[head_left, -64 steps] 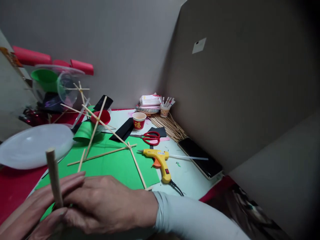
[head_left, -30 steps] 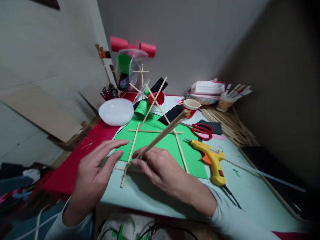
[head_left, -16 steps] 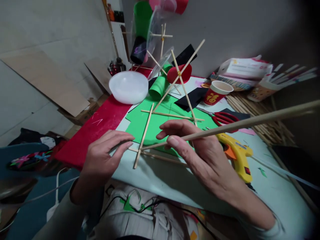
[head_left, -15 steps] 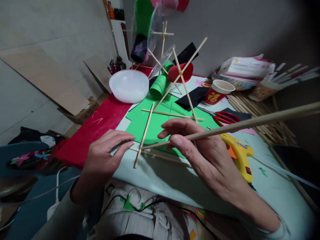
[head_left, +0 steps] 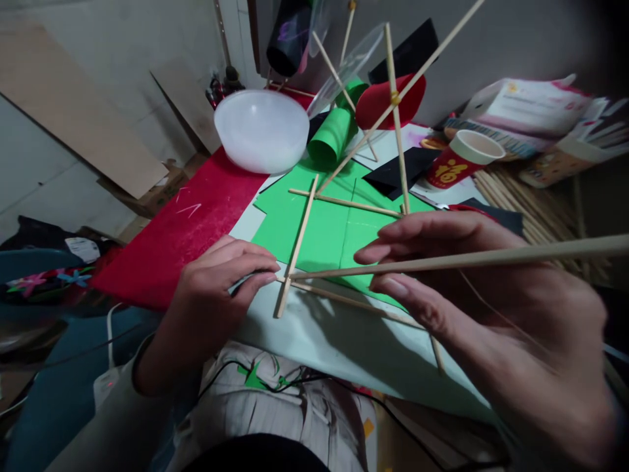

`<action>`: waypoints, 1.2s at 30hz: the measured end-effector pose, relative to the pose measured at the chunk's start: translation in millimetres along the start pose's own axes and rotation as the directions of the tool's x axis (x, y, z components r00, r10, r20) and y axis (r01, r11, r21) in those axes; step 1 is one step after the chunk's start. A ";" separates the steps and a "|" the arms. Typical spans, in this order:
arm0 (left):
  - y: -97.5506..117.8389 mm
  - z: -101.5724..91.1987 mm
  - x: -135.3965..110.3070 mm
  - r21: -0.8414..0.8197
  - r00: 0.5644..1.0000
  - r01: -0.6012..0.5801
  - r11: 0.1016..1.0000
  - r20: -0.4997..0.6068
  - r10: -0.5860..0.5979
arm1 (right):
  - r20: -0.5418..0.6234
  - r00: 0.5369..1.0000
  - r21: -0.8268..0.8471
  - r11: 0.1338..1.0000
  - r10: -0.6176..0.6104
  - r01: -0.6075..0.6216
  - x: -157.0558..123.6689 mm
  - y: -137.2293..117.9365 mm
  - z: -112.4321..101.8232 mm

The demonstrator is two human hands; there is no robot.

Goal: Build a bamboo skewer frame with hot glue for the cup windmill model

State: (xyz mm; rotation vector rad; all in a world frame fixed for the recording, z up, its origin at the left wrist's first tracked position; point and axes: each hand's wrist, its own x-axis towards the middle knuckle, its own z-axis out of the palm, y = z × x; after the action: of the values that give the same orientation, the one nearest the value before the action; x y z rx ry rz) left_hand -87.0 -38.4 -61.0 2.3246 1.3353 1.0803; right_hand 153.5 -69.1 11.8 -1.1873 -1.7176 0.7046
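Stick frame: on the table, partly over the green sheet; clock taken from its near-left joint.
Long stick: slants up from that joint toward three o'clock.
Left hand: nine o'clock, finger and thumb pinching the frame beside the joint.
Right hand: three o'clock, fingers and thumb spread about the long stick; contact cannot be told.
White bowl: twelve o'clock.
Paper cup: two o'clock.
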 end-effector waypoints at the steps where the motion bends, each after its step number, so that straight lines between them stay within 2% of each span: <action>1: 0.0 -0.1 -0.3 -0.005 1.000 -0.008 1.000 -0.003 0.008 | -0.028 1.000 -0.007 1.000 0.011 -0.011 -1.8 -0.2 0.4; 5: -0.7 -1.1 -1.1 -0.002 1.000 -0.012 1.000 0.027 0.012 | -0.108 0.994 -0.028 0.999 0.029 -0.032 -7.0 2.0 0.1; 18: 0.8 -0.8 2.0 0.039 0.997 -0.011 0.999 0.079 0.008 | -0.128 0.990 -0.006 0.998 0.056 -0.057 -1.6 7.2 1.9; 22: 1.2 -1.2 2.9 0.028 0.996 -0.013 1.000 0.087 0.010 | -0.104 0.994 -0.073 0.996 0.034 -0.041 2.5 5.5 -0.8; 27: 0.5 -0.4 2.2 0.029 0.996 -0.004 1.000 0.090 0.002 | -0.012 0.998 -0.188 0.981 -0.054 0.050 10.9 2.5 -4.7; 30: 0.5 -0.5 2.1 0.027 0.996 -0.007 1.000 0.088 0.005 | -0.019 0.998 -0.169 0.984 -0.060 0.056 12.4 2.2 -4.6; 36: 0.8 -1.2 2.8 0.015 0.994 0.005 1.000 0.111 -0.006 | -0.118 0.992 -0.048 0.998 -0.042 0.036 10.3 8.7 -1.6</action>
State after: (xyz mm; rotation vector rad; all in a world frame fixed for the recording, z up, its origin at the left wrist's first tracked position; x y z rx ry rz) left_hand -86.4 -36.8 -58.4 2.3523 1.3119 0.9277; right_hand 157.2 -56.3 8.8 -1.2000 -1.6601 0.5624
